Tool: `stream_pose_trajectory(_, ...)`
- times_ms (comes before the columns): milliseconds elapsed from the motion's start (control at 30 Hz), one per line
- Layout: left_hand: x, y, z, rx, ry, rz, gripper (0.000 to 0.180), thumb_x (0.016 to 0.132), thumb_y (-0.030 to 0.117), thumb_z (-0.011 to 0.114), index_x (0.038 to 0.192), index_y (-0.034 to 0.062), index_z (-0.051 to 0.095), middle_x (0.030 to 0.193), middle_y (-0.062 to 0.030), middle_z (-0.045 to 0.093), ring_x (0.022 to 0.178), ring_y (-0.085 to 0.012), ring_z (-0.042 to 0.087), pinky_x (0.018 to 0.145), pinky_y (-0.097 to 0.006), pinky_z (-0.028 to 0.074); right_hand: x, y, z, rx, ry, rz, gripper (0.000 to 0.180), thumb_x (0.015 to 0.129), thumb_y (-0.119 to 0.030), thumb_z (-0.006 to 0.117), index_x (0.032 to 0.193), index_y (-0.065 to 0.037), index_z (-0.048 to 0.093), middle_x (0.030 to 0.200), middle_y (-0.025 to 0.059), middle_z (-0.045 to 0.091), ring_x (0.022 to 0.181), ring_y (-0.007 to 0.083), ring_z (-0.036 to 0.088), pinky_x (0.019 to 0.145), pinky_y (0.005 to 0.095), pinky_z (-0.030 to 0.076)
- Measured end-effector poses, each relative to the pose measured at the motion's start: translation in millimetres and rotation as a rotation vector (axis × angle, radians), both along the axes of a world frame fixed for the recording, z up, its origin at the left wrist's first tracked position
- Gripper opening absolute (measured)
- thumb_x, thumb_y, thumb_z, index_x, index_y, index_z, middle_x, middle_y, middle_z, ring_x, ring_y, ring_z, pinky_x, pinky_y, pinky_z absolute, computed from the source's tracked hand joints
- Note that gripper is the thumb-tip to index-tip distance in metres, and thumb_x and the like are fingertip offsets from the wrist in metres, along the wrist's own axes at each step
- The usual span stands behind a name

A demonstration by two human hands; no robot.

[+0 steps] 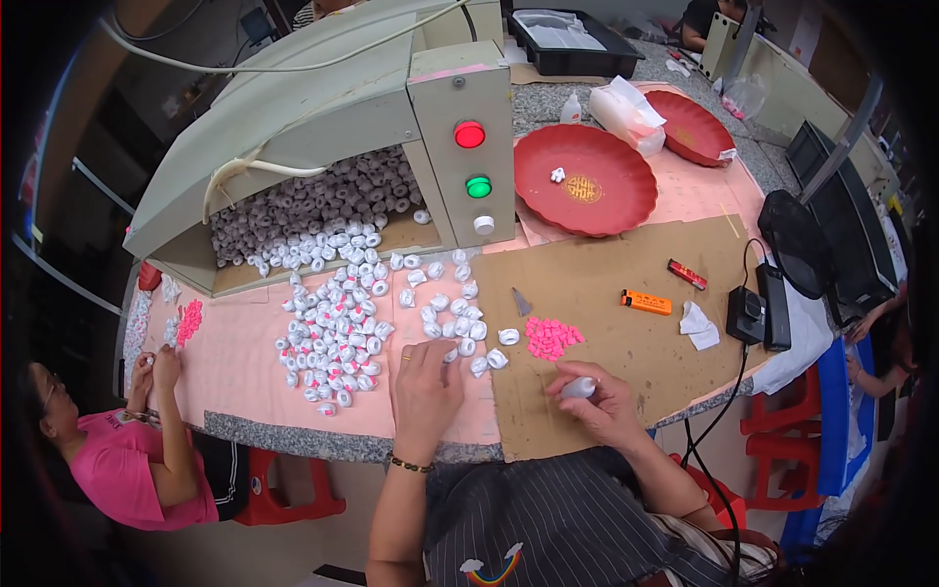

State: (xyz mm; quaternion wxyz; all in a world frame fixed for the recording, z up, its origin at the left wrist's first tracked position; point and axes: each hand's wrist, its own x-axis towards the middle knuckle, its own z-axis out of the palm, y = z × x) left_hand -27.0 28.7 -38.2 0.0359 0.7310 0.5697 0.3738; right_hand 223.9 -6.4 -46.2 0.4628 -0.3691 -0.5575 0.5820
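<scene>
My left hand (428,386), with a beaded bracelet on its wrist, reaches over the near edge of a loose group of small white ring-like pieces (460,307). Its fingers stretch forward, and one white piece lies right by its fingertips. Wrapped in my right hand (604,406) is a small squeeze bottle (579,387) with a whitish body, held above the brown cardboard (626,377). Just beyond that hand lies a heap of small bright pink pieces (553,338). Left of my left hand spreads a larger pile of white pieces (337,338), several with pink parts on them.
A grey machine (293,117) with red and green buttons holds a heap of pieces in its opening. On the cardboard lie an orange lighter (647,302), a red tube (687,274) and black power adapters (746,314). Red trays (587,181) stand behind. A co-worker (117,450) sits at left.
</scene>
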Motion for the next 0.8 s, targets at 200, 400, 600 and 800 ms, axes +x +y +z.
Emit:
stream_pose_trajectory(200, 14.0, -30.0, 13.2, -0.162, -0.739, -0.048, 0.023, 0.077, -0.008, 0.066, 0.099, -0.0026, 0.060, 0.089, -0.0051, 0.063, 0.074, -0.0089, 0.058, 0.062, -0.020, 0.046, 3.8, -3.8, -3.7, -0.038, 0.120, -0.161, 0.032, 0.088, -0.005, 0.059, 0.118, -0.001, 0.048, 0.090, 0.0086, 0.063, 0.079, 0.0097, 0.057, 0.072, 0.0226, 0.045)
stream_pose_trajectory(400, 54.4, -48.9, -1.2, -0.608, -1.323, -0.235, 0.025, 0.079, -0.011, 0.065, 0.103, -0.0042, 0.058, 0.088, -0.0053, 0.065, 0.074, -0.0058, 0.060, 0.062, -0.016, 0.048, 15.2, -9.5, 27.8, 0.059, -0.022, -0.345, 0.023, 0.076, -0.004, 0.072, 0.097, 0.001, 0.061, 0.084, 0.0051, 0.063, 0.074, 0.0095, 0.056, 0.068, 0.0220, 0.043)
stream_pose_trajectory(600, 69.9, -43.7, -10.4, -0.603, -1.220, -0.222, 0.028, 0.080, -0.011, 0.064, 0.106, -0.0055, 0.056, 0.087, -0.0074, 0.065, 0.074, -0.0070, 0.061, 0.062, -0.018, 0.050, 20.0, -5.7, 36.9, 0.549, -0.330, -0.369, 0.032, 0.065, -0.008, 0.080, 0.091, 0.002, 0.064, 0.071, 0.0061, 0.059, 0.061, 0.0148, 0.049, 0.060, 0.0277, 0.035)
stream_pose_trajectory(800, 74.8, -43.0, -4.0, -0.564, -1.254, -0.193, 0.028, 0.079, -0.009, 0.068, 0.104, -0.0051, 0.058, 0.077, -0.0009, 0.061, 0.065, -0.0020, 0.055, 0.057, -0.014, 0.044, 10.7, -3.9, 42.1, 0.705, -0.439, -0.360, 0.035, 0.062, -0.012, 0.083, 0.089, 0.000, 0.065, 0.063, 0.0071, 0.056, 0.058, 0.0199, 0.047, 0.063, 0.0316, 0.035)
